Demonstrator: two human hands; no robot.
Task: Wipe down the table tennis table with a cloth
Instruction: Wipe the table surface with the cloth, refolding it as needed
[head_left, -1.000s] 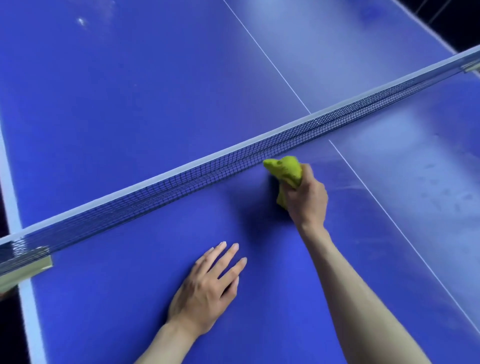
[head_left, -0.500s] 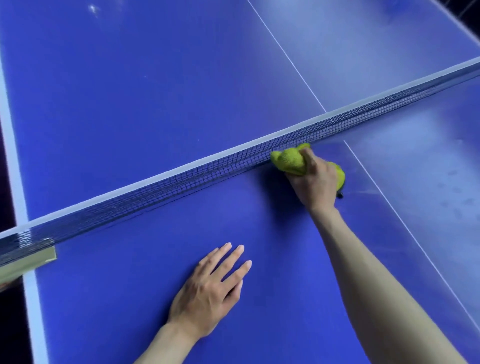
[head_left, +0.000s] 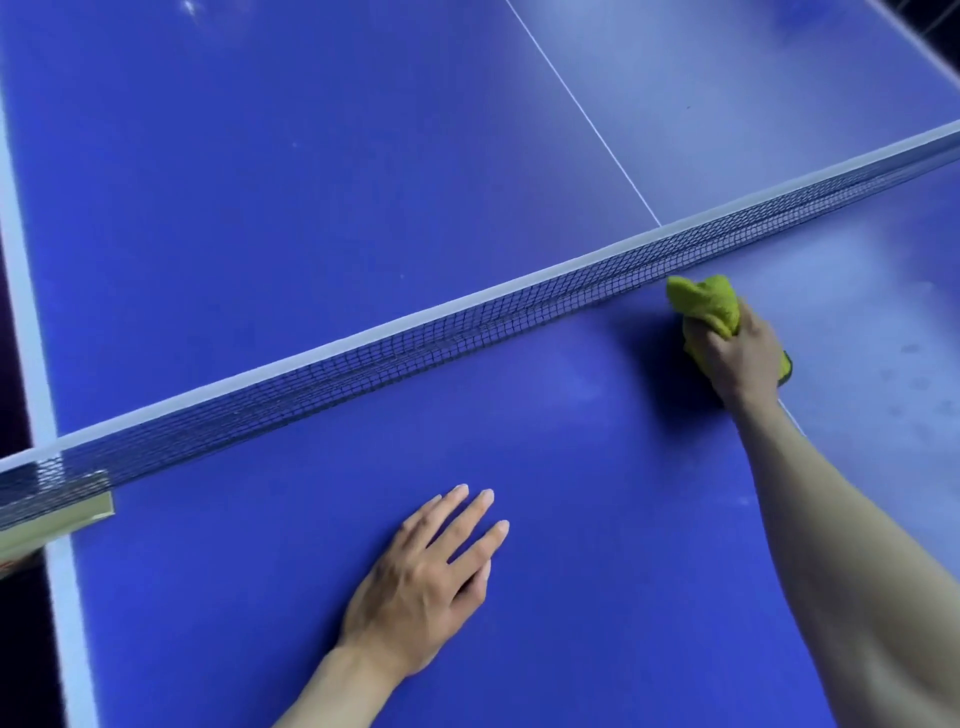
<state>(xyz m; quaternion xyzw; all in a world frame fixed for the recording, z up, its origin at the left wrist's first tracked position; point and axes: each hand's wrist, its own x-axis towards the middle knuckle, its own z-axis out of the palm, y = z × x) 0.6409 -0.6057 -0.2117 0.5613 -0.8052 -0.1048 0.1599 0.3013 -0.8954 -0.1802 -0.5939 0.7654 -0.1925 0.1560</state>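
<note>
The right hand (head_left: 737, 358) grips the bunched cloth (head_left: 706, 304) just beside the net (head_left: 415, 343), on its near side, with smudged worktop (head_left: 883, 364) further along the net. The left hand (head_left: 426, 587) lies spread flat, well short of the net.

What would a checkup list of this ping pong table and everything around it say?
Surface: blue table, dull smudges at far right.
Job's things: green cloth bunched on the table beside the net.
Clutter: nothing seen.
Hands: right hand grips the cloth; left hand rests flat, fingers straight.
Cables: nothing seen.
Surroundings: net clamp at left edge; dark beyond.
</note>
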